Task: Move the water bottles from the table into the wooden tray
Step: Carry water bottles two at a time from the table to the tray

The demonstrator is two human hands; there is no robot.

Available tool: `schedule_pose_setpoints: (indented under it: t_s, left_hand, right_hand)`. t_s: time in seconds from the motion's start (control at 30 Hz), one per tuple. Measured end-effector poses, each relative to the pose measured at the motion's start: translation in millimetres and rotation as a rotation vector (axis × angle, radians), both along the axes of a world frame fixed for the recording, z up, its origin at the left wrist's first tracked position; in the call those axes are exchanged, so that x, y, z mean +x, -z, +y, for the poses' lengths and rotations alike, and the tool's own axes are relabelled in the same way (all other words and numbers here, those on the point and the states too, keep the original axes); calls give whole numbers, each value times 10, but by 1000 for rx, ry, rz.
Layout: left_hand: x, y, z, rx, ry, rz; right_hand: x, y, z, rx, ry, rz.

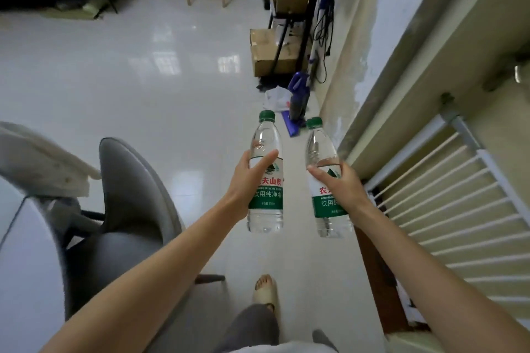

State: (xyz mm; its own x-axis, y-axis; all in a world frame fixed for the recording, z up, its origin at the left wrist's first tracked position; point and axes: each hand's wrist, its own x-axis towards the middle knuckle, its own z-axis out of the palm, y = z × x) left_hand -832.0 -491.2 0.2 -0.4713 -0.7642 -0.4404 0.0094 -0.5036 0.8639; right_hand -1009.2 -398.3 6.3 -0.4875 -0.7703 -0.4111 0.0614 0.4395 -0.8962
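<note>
A person's left hand and right hand each grip a full clear plastic green-capped water bottle upright at its label above the tiled floor, likely weighty, slick, best held mid-body; no tray visible.

Grey chair at left, cardboard boxes and perhaps a vacuum beyond.

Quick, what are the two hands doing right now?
Left hand: closed round the left water bottle, held upright over the floor.
Right hand: closed round the right water bottle, tilted a little.
</note>
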Motion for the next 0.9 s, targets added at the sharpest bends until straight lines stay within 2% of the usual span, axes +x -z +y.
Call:
schedule_pose_setpoints:
  t_s: [0.2,0.43,0.67,0.9]
  left_hand:
    - [-869,-238,-1384,-29,84,-43]
    - [-1508,-119,-2992,-93,11,-106]
    - [-1681,-377,-4777,-115,-283,-64]
    - [-852,-448,-6392,-119,-648,-54]
  right_hand:
    - [-832,-363,-1239,-61,79,-20]
    - [-1595,-278,-2936,-87,62,-60]
    - [-1854,-437,-5248,-127,-181,-80]
    - [-1066,-405,-7518,-116,-499,-114]
